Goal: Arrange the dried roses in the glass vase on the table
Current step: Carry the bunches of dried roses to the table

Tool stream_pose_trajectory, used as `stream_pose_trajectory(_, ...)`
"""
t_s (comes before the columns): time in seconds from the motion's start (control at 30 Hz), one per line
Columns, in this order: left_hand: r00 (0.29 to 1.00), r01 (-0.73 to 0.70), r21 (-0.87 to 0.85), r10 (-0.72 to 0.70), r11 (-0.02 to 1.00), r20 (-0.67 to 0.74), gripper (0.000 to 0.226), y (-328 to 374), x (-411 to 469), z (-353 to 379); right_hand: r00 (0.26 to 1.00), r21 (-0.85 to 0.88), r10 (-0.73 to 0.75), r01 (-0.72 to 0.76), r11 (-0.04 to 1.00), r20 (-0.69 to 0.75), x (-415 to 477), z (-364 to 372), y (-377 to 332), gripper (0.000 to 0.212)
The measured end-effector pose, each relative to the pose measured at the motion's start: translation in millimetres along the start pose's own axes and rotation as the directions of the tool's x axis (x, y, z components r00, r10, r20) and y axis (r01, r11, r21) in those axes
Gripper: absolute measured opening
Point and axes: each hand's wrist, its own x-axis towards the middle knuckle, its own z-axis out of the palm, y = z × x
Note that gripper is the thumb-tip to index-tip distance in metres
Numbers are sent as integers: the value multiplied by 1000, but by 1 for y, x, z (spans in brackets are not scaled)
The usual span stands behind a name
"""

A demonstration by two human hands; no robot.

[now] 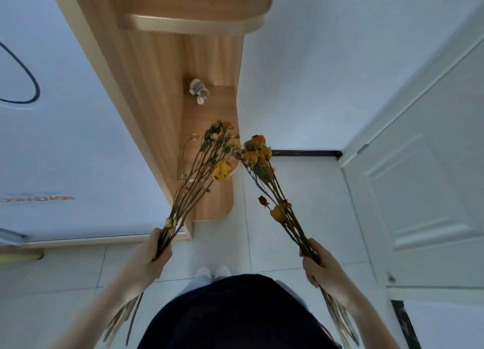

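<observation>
My left hand (pixel 153 254) grips a bunch of dried yellow roses (pixel 204 162) by the stems, heads pointing up and away. My right hand (pixel 320 266) grips a second bunch of dried roses (pixel 264 170) the same way, and the two bunches' heads nearly meet in the middle. Stem ends stick out below both hands. A small glass object (pixel 199 91), possibly the vase, stands far back on a low wooden shelf (pixel 209 196). No table shows in this view.
A wooden shelving unit (pixel 162 60) with a rounded upper shelf rises ahead on the left. A white door (pixel 424 191) stands to the right. White floor tiles (pixel 288 191) lie underfoot, with my shoes (pixel 213 271) visible below.
</observation>
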Motion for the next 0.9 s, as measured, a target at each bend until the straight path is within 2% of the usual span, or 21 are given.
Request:
stream_pose_trajectory(0.13,995,96,-42,-95,994,32,15,-10,3,11,999,11,50,-50,999,19,1,1,7,10)
stream_pose_trajectory(0.43,990,91,-12,-90,996,108,12,-4,18,16,989,75,144,-142,987,-21,-6,1,25,10)
stream_pose_trajectory(0.63,972,49,98,-70,994,226,14,3,47,13,960,185,251,-226,956,-121,-26,22,41,11)
stream_pose_trajectory(0.9,882,-89,213,-22,973,471,7,20,89,21,872,442,420,-282,852,-252,-68,71,60,9)
